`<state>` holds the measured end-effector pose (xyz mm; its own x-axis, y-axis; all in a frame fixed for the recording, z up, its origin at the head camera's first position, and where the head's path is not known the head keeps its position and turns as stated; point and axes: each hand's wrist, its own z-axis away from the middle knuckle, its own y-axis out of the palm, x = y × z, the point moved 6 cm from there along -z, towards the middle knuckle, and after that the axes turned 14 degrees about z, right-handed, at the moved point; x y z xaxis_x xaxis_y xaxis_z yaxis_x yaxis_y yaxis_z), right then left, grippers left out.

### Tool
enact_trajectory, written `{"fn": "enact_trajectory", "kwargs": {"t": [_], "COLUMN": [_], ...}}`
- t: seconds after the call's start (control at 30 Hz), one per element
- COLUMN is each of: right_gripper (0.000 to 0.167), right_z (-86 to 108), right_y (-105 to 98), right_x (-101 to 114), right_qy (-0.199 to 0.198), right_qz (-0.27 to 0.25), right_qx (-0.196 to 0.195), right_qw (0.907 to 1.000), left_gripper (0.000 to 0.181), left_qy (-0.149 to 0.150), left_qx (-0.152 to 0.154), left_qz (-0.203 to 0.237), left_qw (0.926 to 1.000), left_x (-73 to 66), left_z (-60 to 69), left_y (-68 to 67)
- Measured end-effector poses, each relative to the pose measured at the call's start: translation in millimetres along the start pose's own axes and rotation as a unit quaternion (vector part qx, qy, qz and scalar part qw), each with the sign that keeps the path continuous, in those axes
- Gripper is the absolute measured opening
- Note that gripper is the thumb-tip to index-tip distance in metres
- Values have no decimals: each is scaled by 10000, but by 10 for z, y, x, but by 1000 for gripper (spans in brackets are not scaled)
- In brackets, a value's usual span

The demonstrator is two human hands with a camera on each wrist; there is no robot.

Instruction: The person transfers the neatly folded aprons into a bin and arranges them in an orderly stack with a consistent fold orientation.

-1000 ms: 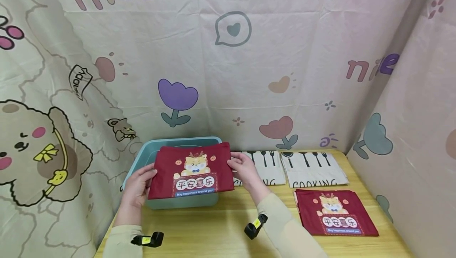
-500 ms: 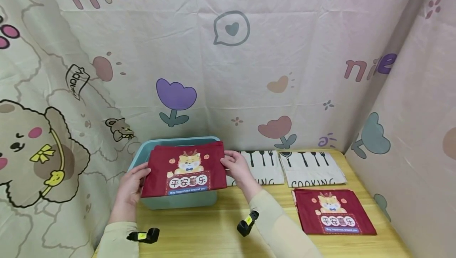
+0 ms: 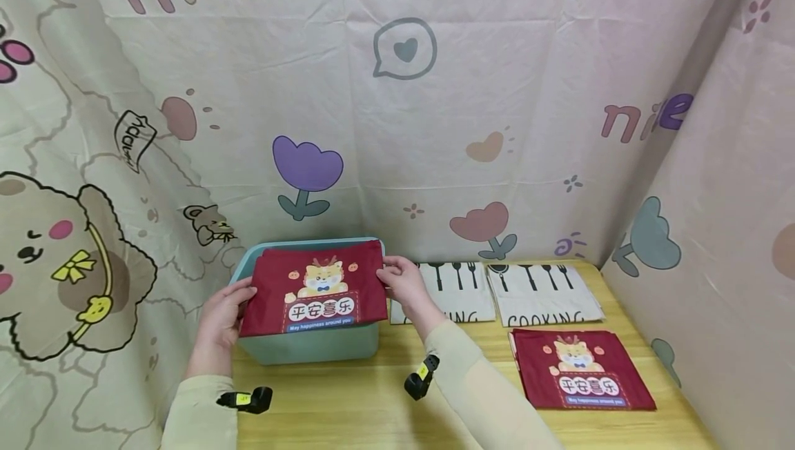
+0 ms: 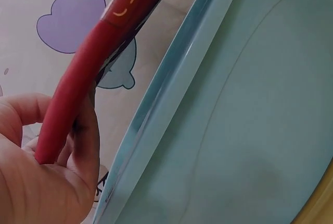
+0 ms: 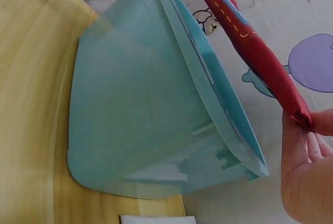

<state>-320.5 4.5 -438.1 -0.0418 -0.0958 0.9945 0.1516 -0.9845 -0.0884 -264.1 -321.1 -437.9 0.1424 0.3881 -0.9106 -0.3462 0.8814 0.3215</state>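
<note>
Nearest to us, below the teal bin (image 3: 310,348), two pale sleeves (image 3: 487,398) reach in, each with a small black device (image 3: 245,399) with a yellow label at the wrist. Bare wood-grain table (image 3: 335,408) lies between them, in front of the bin. Right of the bin and a little nearer to us, we see a second red cloth (image 3: 584,370), folded flat on the table, with the cartoon animal on its face.

At the bin's left side we find the left hand (image 3: 219,319), thumb and fingers clamped on one end of the folded red cloth (image 3: 317,288). At its right side the right hand (image 3: 408,290) pinches the other end the same way. The held cloth spans the bin's opening, raised above it and tilted so that we can read "May happiness around you" under the animal; in both wrist views we see a gap between cloth and rim.

Farther back, to the right of the bin, two white cloths (image 3: 549,295) with black cutlery prints lie side by side, the left one partly behind the right hand. Behind the bin, we see a pale curtain (image 3: 397,132) printed with tulips and hearts.
</note>
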Motion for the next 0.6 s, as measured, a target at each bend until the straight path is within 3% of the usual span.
{"fn": "enact_trajectory", "kwargs": {"t": [0.6], "right_gripper": [36], "right_z": [-110], "right_y": [134], "right_x": [27], "right_qy": [154], "right_qz": [131], "right_qx": [-142], "right_qw": [9997], "left_gripper": [38], "left_qy": [-144], "left_qx": [-10], "left_qz": [-30], "left_qw": [9999], "left_x": [-79], "left_z": [-127], "left_y": [-80]}}
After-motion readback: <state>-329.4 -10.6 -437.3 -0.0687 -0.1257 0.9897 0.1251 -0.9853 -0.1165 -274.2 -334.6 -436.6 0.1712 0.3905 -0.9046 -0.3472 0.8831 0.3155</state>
